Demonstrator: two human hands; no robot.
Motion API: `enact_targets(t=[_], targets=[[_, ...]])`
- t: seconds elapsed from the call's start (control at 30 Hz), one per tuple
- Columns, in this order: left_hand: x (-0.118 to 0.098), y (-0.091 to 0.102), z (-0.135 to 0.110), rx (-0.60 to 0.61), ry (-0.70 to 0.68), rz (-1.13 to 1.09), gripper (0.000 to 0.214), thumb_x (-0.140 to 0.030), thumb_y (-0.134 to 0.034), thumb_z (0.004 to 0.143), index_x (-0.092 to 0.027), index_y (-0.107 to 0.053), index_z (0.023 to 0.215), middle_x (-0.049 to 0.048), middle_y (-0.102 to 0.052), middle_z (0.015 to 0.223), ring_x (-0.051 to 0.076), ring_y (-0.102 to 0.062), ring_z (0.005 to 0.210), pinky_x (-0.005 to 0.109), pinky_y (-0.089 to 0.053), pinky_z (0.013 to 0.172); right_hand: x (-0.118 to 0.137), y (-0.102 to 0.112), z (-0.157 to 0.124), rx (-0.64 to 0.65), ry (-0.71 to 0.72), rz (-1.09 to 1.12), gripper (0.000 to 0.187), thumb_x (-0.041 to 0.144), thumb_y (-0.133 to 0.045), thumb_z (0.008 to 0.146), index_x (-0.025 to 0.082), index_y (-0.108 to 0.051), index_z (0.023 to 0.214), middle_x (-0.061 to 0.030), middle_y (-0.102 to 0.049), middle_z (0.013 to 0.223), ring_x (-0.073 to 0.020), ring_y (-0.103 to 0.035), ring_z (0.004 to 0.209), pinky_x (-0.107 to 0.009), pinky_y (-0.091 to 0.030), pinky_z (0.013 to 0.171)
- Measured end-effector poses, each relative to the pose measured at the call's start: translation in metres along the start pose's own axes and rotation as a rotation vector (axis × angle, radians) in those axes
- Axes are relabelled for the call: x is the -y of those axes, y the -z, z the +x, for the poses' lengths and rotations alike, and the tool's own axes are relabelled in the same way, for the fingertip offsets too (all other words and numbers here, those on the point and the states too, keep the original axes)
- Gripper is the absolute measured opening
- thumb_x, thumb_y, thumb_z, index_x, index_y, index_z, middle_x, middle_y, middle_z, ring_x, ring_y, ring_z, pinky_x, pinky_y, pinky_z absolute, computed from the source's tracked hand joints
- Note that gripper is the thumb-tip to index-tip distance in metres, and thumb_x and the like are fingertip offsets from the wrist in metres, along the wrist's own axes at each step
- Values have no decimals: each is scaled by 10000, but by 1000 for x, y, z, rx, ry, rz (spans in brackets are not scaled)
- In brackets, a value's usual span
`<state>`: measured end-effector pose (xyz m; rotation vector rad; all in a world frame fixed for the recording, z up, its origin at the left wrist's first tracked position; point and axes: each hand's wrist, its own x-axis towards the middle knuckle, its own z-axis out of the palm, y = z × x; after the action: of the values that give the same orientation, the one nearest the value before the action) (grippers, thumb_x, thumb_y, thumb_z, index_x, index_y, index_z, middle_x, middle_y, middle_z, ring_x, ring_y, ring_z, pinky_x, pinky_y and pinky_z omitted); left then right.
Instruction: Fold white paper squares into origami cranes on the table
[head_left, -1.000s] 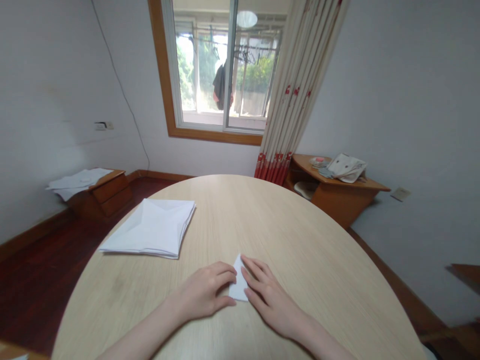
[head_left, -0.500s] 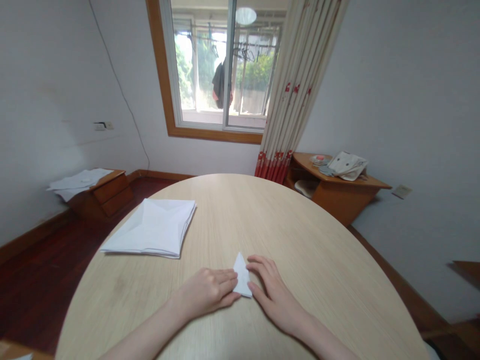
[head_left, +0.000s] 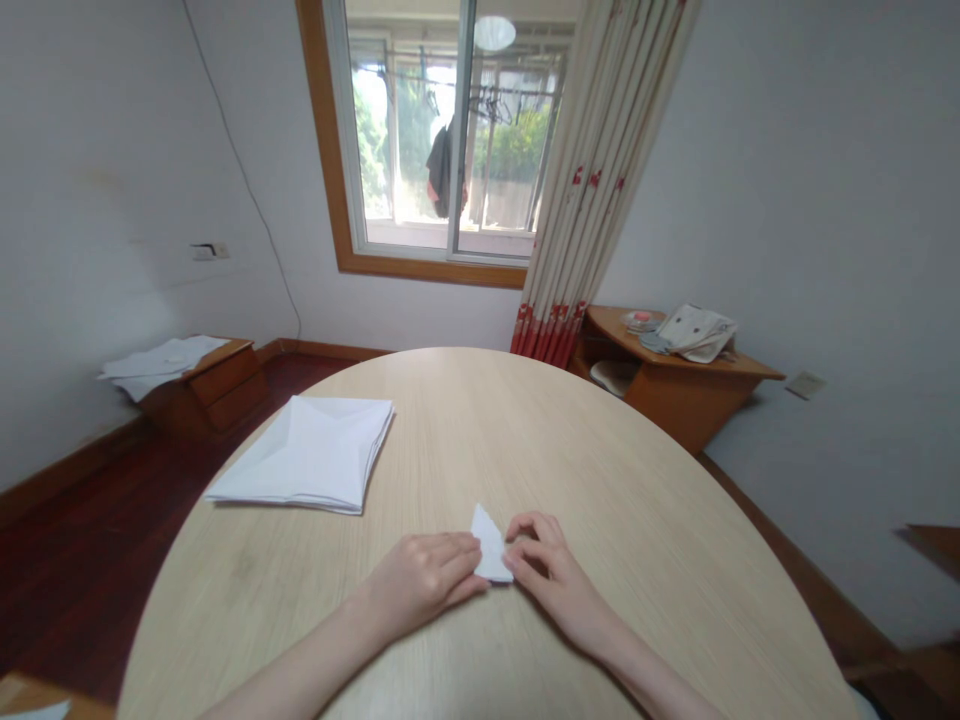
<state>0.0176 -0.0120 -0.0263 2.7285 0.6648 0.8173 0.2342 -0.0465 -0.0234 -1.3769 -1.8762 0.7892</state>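
Observation:
A small piece of white paper, folded to a pointed shape, lies on the round wooden table with its tip facing away from me. My left hand holds its left side, fingers together on top and thumb at the near edge. At the lower right corner, my right hand pinches the paper between thumb and a bent finger, the index finger arched above. My fingertips hide parts of both side edges.
A stack of folded white paper sits at the table's left. Beyond the table stand a low drawer cabinet with papers, a curtain and a corner shelf bearing a cloth bag.
The folded paper has turned a little, and its near edge has shifted right. My right fingers have curled from loosely spread into a pinch at the corner. My left hand has moved slightly right.

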Motion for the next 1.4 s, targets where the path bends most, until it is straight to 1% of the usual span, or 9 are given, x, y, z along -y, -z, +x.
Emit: enact_targets(t=[0.27, 0.43, 0.53, 0.6, 0.67, 0.77, 0.83, 1.07, 1.4], targets=[[-3, 8, 1, -55, 59, -152, 271, -333, -527, 951, -183, -572, 1172, 131, -617, 1244, 241, -572, 1156, 388, -486, 975, -2, -3, 1, -79, -27, 126, 457, 615, -479, 869, 222, -592, 666, -58, -540, 927, -240, -506, 988, -435, -397, 963], [-8, 3, 3, -184, 308, -403, 289, -261, -571, 901, -214, -513, 1180, 109, -563, 1255, 223, -550, 1123, 389, -475, 943, 2, -5, 0, -101, -1, 108, 443, 609, -459, 886, 225, -581, 701, -55, -538, 919, -239, -499, 986, -415, -402, 940], [-9, -4, 6, -255, 536, -619, 491, -291, -660, 808, -191, -448, 1240, 100, -598, 1137, 188, -605, 910, 318, -514, 758, 4, -5, -1, -88, 12, 108, 445, 608, -452, 891, 225, -576, 703, -56, -541, 926, -236, -502, 988, -404, -403, 937], [-9, -6, 9, -221, 641, -776, 555, -355, -712, 757, -164, -479, 1223, 62, -639, 967, 164, -608, 781, 284, -491, 676, 3, -5, 0, -87, 19, 117, 456, 615, -447, 891, 222, -576, 697, -58, -542, 924, -235, -508, 981, -400, -408, 931], [-9, -8, 11, -161, 691, -917, 519, -433, -742, 722, -134, -565, 1107, 21, -636, 790, 146, -598, 686, 263, -464, 633, 1, -5, 0, -94, 25, 121, 465, 619, -446, 889, 219, -583, 696, -60, -546, 919, -235, -515, 973, -397, -414, 924], [-12, -9, 12, -146, 725, -1080, 479, -540, -747, 692, -125, -602, 882, -2, -613, 642, 129, -587, 578, 252, -452, 590, -2, -4, 0, -106, 40, 120, 457, 606, -463, 888, 216, -612, 700, -64, -571, 916, -233, -534, 967, -392, -428, 910], [-14, -9, 12, -156, 737, -1140, 497, -584, -737, 686, -133, -579, 823, 0, -615, 590, 125, -581, 516, 249, -457, 557, -4, -4, 0, -108, 51, 118, 437, 577, -485, 891, 214, -648, 711, -74, -609, 941, -233, -551, 979, -390, -435, 908], [-18, -7, 11, -127, 728, -1111, 485, -588, -730, 688, -134, -578, 764, 39, -662, 592, 130, -607, 519, 247, -485, 576, -3, -5, -1, -114, 125, 60, 281, 410, -536, 912, 256, -766, 865, -90, -711, 1037, -244, -602, 1003, -420, -460, 907], [-22, -5, 10, -56, 645, -951, 362, -490, -675, 768, -134, -612, 753, 44, -675, 640, 146, -621, 571, 230, -469, 566, -2, -7, -7, -148, 212, -147, 244, 215, -512, 914, 221, -742, 833, -78, -734, 985, -239, -614, 932, -394, -496, 830]])
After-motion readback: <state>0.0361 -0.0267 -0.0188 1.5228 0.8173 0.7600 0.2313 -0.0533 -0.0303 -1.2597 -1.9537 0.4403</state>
